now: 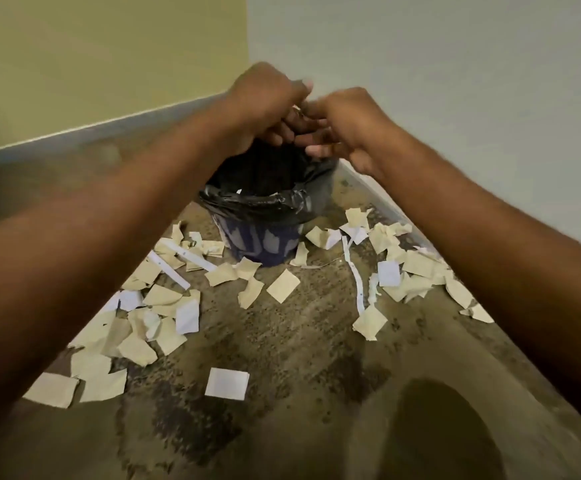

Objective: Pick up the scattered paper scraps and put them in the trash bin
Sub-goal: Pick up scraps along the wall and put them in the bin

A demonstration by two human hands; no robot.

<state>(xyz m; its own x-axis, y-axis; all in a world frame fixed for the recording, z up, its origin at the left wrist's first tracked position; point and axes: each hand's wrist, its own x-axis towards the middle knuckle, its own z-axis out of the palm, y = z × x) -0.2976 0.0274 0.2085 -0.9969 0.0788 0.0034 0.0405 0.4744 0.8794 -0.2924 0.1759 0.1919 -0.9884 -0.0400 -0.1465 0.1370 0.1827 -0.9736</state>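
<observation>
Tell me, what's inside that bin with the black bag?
The trash bin is lined with a black bag; one small pale fleck shows near the rim. Its depths are dark, and the left hand and right hand cover the far side.

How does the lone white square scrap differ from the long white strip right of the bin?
The white square scrap is compact and flat; the long white strip is narrow and wavy. The square lies alone; the strip touches tan scraps near the trash bin. Both are white paper on the floor.
</observation>
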